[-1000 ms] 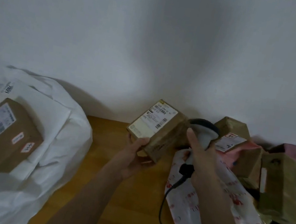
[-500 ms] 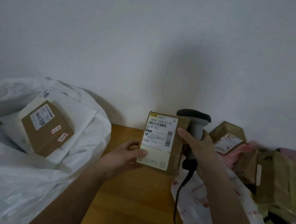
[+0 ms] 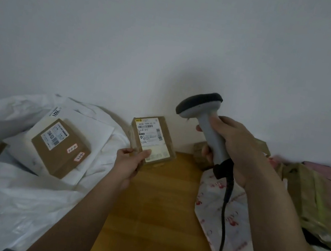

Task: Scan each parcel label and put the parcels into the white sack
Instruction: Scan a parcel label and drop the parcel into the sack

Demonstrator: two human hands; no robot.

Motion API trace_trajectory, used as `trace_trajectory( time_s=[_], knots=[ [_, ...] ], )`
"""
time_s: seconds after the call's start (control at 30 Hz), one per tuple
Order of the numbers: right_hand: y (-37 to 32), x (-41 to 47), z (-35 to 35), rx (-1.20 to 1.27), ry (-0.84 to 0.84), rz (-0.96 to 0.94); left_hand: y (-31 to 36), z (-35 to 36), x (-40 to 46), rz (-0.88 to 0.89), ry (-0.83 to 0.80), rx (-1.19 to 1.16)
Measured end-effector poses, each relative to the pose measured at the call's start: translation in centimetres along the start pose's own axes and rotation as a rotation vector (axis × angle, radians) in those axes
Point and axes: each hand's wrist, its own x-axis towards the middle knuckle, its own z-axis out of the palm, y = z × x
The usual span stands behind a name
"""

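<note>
Gripping the lower left corner of a small brown parcel [image 3: 153,139], the left hand [image 3: 129,164] holds it upright above the wooden table [image 3: 154,206], thumb laid over the bottom edge of its white shipping label [image 3: 151,138], which faces the camera. Across from that hand, higher and well apart, the right hand [image 3: 237,146] is wrapped around the grey handle of a barcode scanner [image 3: 206,119]; its dark head tilts toward the left, above and to the right of the parcel, and a black cable [image 3: 225,217] hangs from the handle base down past the right forearm.

Left of the left hand the white sack [image 3: 18,199] lies open and crumpled, its edge just beside the held parcel. Inside it rests a brown box [image 3: 60,148] bearing a barcode label and two small pink stickers, lying on a flat white parcel [image 3: 94,133].

Under the right forearm lies a white mailer bag with red print [image 3: 235,240]. Beyond the right hand, toward the far right, a pile of parcels [image 3: 312,192] in brown, yellowish and pink wrapping is heaped on the table against the pale wall [image 3: 173,40].
</note>
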Motion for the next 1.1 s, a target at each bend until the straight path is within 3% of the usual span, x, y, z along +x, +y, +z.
trace_trajectory(
  time_s=[0.37, 1.1],
  knots=[
    [-4.3, -4.3, 0.0, 0.006, 0.046, -0.059, 0.3, 0.1, 1.8, -0.011, 0.021, -0.032],
    [-5.1, -4.8, -0.9, -0.074, 0.04, -0.131, 0.9, 1.7, 2.4, -0.055, -0.009, -0.07]
  ],
)
